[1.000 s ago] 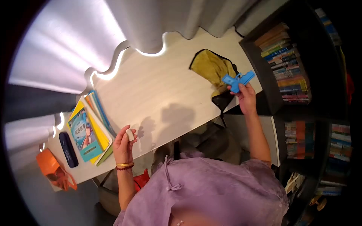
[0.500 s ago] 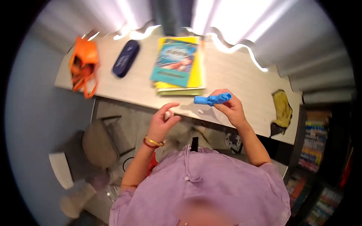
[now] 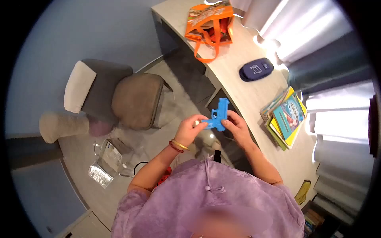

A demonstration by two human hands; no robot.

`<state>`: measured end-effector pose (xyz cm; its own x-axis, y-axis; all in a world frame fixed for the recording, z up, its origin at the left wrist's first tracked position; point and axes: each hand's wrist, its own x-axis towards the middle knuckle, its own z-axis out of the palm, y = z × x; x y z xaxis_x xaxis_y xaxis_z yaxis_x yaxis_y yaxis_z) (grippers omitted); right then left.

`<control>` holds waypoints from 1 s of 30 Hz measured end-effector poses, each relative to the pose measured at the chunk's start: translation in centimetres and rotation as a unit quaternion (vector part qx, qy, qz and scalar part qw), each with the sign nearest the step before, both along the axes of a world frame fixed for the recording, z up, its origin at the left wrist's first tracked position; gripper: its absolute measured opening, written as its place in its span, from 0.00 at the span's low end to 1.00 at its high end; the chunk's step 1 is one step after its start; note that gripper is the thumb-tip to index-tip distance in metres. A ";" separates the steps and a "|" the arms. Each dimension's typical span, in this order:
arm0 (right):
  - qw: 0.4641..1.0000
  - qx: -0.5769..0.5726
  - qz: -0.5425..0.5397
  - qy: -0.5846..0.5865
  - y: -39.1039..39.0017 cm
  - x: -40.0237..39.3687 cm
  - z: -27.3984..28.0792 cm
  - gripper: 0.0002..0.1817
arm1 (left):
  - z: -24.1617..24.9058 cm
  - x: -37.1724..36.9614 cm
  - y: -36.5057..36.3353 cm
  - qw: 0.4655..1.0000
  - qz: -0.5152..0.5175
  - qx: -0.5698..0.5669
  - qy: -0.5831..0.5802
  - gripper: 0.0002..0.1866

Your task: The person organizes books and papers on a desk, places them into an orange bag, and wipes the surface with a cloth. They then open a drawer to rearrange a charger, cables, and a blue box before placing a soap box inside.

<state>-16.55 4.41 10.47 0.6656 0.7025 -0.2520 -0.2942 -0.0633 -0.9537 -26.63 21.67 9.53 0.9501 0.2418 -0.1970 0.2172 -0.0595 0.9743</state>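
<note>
A blue toy gun (image 3: 220,115) is held in front of my chest, with its barrel pointing away from me. My right hand (image 3: 238,129) grips its right side, thumb and fingers around the back of the body. On the other side, the thumb and fingers of my left hand (image 3: 190,129) close on the end of the toy gun's handle. A small white thing (image 3: 196,123) shows between the left thumb and fingers; its kind is too small to make out. A red beaded bracelet and a yellow bangle circle the left wrist.
A long desk (image 3: 248,95) runs along the right, bearing an orange bag (image 3: 210,27), a dark blue case (image 3: 256,69) and a pile of books (image 3: 291,115). A chair (image 3: 137,101) stands at left. Below it a clear bag-like container (image 3: 107,158) rests on the floor.
My view has swung left, away from facing the desk. The toy gun, before in my right hand alone, now points away upright, and my left hand has come to its handle.
</note>
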 end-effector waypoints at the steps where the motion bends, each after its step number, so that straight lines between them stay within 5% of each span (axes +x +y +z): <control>1: 0.999 0.021 0.015 0.036 0.9 0.0 0.5 0.16 | -1.3 -0.3 0.4 1.000 0.010 -0.003 0.001 0.09; 10: 0.974 -0.078 0.168 0.133 6.7 2.1 -3.9 0.11 | -5.0 -1.4 3.1 0.978 0.164 -0.102 0.081 0.13; 19: 0.962 -0.082 0.203 0.164 10.4 3.7 -7.8 0.10 | -7.6 -2.1 2.9 0.937 0.287 -0.182 0.081 0.17; 30: 0.975 -0.109 0.146 0.126 9.8 4.8 -10.2 0.09 | -9.6 -4.8 2.1 0.919 0.318 -0.186 0.143 0.15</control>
